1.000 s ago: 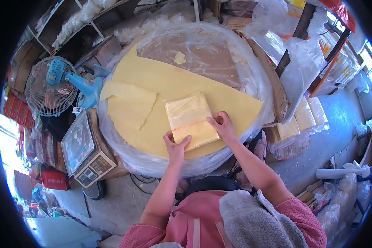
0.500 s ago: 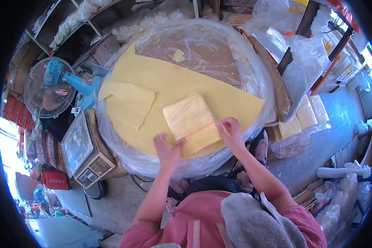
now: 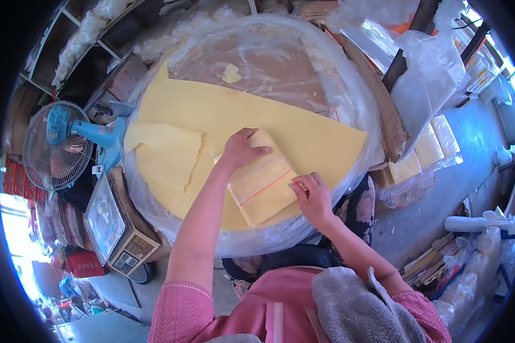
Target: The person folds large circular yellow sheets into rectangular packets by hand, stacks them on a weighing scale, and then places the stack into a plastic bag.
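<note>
A clear plastic bag (image 3: pixel 263 182) with a red line across it holds a stack of pale yellow sheets. It lies tilted on a large yellow sheet (image 3: pixel 303 134) that covers much of a round table. My left hand (image 3: pixel 241 152) rests on the far left part of the bag, fingers stretched out and thumb apart, pressing on its top. At the bag's right edge, near the red line, my right hand (image 3: pixel 313 197) pinches the plastic between thumb and fingertips. A torn-edged yellow sheet (image 3: pixel 165 151) lies to the left of the bag.
Plastic film (image 3: pixel 349 86) wraps the round table's rim. On the left stand a blue fan (image 3: pixel 57 128) and a scale (image 3: pixel 123 228). Packed yellow bundles (image 3: pixel 426 148) sit at the right, below a hanging plastic bag (image 3: pixel 426 86). A small yellow scrap (image 3: pixel 231 73) lies at the far side.
My left hand has moved from the bag's near left corner up and over onto its far left part. My right hand stays at the right edge. The view has shifted slightly.
</note>
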`<state>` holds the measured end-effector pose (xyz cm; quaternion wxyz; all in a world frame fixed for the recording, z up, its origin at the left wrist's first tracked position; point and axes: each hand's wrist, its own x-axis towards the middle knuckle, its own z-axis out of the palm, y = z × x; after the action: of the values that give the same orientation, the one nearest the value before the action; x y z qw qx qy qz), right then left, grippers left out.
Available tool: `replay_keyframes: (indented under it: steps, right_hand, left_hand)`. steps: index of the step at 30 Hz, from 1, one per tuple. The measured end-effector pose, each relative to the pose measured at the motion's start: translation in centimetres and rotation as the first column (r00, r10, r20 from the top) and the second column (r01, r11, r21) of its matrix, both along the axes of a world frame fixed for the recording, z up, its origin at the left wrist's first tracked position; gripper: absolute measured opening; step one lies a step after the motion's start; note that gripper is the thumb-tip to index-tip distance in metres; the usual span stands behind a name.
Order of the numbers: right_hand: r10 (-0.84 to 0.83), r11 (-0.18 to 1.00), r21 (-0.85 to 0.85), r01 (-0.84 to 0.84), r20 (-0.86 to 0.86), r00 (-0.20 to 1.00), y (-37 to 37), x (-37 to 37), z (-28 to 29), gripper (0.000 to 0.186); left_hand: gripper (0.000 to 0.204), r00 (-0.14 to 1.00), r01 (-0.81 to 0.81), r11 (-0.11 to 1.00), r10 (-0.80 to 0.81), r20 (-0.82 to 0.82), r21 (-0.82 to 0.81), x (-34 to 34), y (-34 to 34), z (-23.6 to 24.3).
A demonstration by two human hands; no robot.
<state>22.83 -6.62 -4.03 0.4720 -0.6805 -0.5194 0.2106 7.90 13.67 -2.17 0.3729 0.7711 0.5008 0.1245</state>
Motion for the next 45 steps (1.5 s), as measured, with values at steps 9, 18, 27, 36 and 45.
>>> replay_keyframes:
  steps: [9,18,27,36,45]
  right_hand:
    - [0.098,0.99,-0.097,-0.103,-0.063,0.993,0.0,0.4,0.0,0.027]
    - [0.282,0.952,-0.016,-0.305,-0.331,0.9,0.7,1.1,-3.6,0.065]
    - [0.236,0.938,-0.04,-0.343,-0.651,0.721,1.9,2.0,-4.1,0.061]
    - [0.365,0.823,-0.173,-0.54,-0.569,0.737,1.6,4.9,-4.9,0.065]
    - [0.381,0.842,-0.011,-0.539,-0.696,0.608,-0.4,4.4,-4.4,0.071]
  left_hand:
    - [0.072,0.991,0.029,0.952,-0.068,0.116,0.305,-1.9,-0.7,-3.1]
    - [0.084,0.717,-0.392,0.808,0.568,0.404,-0.44,-8.1,-18.0,-3.7]
    - [0.076,0.491,-0.316,0.728,0.674,0.552,-0.608,-7.5,-20.6,-2.5]
    - [0.059,0.364,-0.311,0.707,0.706,0.607,-0.635,-8.9,-21.6,-5.2]
    - [0.054,0.406,-0.326,0.78,0.626,0.667,-0.534,-8.7,-21.8,-4.4]
